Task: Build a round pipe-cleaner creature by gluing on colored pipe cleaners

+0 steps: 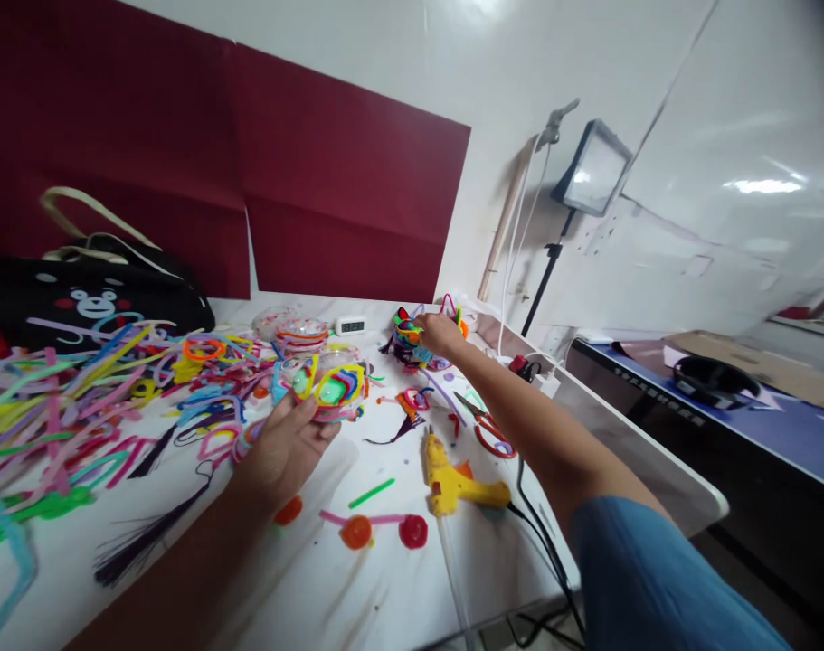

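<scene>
My left hand (293,445) grips a rainbow pipe-cleaner ornament (340,391) with shiny clear plastic around it, thumb on its near side and fingers underneath. At the back of the table my right hand (444,334) reaches out, its fingers closed at another multicoloured pipe-cleaner ornament (406,333) in a small pile. Whether that one is lifted I cannot tell. A small orange and purple ornament with a dark tassel (410,402) lies between the hands. Nearer to me rest a yellow glue gun (452,484) and orange-handled scissors (493,434).
Loose pipe cleaners (65,407) heap across the left, with a dark tassel (146,538) in front. Orange and red coils (384,532) lie near the front. Behind stand a black bag (140,294) and a small digital clock (350,325). The glue gun's cord (540,533) crosses the right edge.
</scene>
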A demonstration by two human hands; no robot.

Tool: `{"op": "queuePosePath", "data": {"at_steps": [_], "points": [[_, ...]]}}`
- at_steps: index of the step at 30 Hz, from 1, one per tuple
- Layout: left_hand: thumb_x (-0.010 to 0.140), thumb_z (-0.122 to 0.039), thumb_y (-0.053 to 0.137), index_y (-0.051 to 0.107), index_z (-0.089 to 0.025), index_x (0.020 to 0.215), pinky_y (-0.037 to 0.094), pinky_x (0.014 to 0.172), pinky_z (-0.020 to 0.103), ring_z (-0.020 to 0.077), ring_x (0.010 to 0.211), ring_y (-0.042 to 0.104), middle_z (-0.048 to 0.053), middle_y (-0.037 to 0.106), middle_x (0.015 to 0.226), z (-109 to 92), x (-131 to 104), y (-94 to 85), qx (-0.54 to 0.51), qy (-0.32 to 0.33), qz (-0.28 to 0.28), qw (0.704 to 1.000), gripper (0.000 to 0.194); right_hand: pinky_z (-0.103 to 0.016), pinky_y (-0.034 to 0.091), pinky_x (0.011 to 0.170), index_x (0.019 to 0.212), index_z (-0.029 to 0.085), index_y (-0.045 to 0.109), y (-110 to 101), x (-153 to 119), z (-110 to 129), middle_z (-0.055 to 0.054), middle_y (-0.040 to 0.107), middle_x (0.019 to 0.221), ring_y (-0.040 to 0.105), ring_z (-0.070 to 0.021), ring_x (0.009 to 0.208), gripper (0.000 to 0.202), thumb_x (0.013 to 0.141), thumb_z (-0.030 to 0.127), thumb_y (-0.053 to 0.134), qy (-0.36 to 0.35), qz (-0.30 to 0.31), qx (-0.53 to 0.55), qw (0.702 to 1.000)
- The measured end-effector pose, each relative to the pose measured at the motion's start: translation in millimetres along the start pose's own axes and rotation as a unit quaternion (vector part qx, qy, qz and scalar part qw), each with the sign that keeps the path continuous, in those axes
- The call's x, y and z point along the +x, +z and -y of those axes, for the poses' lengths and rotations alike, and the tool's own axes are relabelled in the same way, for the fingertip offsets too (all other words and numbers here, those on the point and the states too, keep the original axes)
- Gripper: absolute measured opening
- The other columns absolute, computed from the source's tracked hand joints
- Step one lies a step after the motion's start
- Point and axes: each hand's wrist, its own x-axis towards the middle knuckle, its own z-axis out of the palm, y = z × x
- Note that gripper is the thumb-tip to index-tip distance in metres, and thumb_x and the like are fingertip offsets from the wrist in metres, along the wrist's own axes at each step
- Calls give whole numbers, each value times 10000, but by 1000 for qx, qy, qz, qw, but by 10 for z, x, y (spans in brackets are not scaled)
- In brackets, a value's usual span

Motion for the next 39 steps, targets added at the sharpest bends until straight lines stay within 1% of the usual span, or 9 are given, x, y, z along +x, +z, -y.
{"op": "queuePosePath", "data": {"at_steps": [2, 7, 11, 15, 23, 30, 32, 35, 39], "points": [[688, -46, 738, 522, -184, 663, 426, 477, 213, 96, 574, 558, -32, 626, 691, 12, 7, -14, -5, 0, -3, 1000, 258, -452, 515, 914, 1235, 177, 565, 80, 218, 13, -95, 585, 1259, 602, -233, 1088, 333, 940, 330, 578, -8, -17, -29, 999], [660, -85, 780, 546, -186, 659, 465, 512, 224, 117, 636, 596, -26, 640, 695, 42, 37, -58, -9, -4, -35, 999, 254, -440, 531, 884, 1234, 167, 562, 316, 653, 35, -98, 586, 1243, 612, -230, 1058, 343, 934, 331, 588, -18, -35, -78, 996], [627, -123, 826, 572, -188, 700, 509, 579, 228, 113, 690, 618, -29, 667, 770, 85, 28, -75, -15, -11, -63, 998, 272, -453, 528, 890, 1247, 167, 553, 472, 882, 67, -98, 580, 1253, 608, -236, 1068, 358, 934, 336, 587, -7, -16, -99, 995], [590, -149, 863, 567, -196, 712, 526, 625, 229, 111, 725, 630, -36, 672, 810, 173, -20, -72, -15, -43, -48, 998, 323, -459, 525, 895, 1254, 168, 549, 595, 1031, 99, -99, 577, 1259, 606, -239, 1074, 365, 932, 337, 590, 24, 17, -105, 994], [598, -165, 851, 623, -227, 842, 502, 628, 218, 114, 776, 626, -30, 660, 881, 258, -85, -16, 0, -70, -42, 997, 340, -442, 538, 872, 1259, 168, 544, 745, 1139, 83, -101, 573, 1261, 611, -234, 1058, 368, 932, 332, 590, 42, 43, -80, 995], [613, -177, 850, 606, -220, 796, 497, 644, 229, 110, 763, 617, -33, 658, 856, 256, -80, -43, -11, -78, -36, 996, 307, -446, 533, 878, 1255, 166, 546, 672, 1154, 171, -100, 580, 1251, 613, -232, 1054, 367, 937, 345, 581, 15, 51, -68, 996], [612, -159, 848, 598, -218, 791, 491, 629, 228, 105, 743, 614, -39, 654, 837, 254, -86, -44, -19, -78, -38, 996, 313, -442, 528, 880, 1292, 158, 518, 618, 1156, 214, -123, 582, 1260, 613, -256, 1074, 499, 876, 400, 651, 11, 55, -64, 996], [608, -141, 846, 600, -222, 830, 485, 622, 228, 104, 732, 611, -43, 645, 823, 250, -96, -30, -21, -82, -41, 996, 340, -421, 520, 876, 1330, 133, 485, 552, 1145, 308, -180, 590, 1265, 608, -320, 1114, 800, 678, 490, 784, 0, 60, -56, 997], [604, -127, 843, 574, -220, 794, 491, 648, 241, 105, 742, 614, -51, 641, 825, 252, -102, -17, -21, -89, -50, 995, 342, -411, 519, 862, 1304, 155, 518, 542, 1086, 478, -195, 603, 1260, 614, -346, 1114, 826, 610, 521, 778, -13, 69, -48, 996]]}}
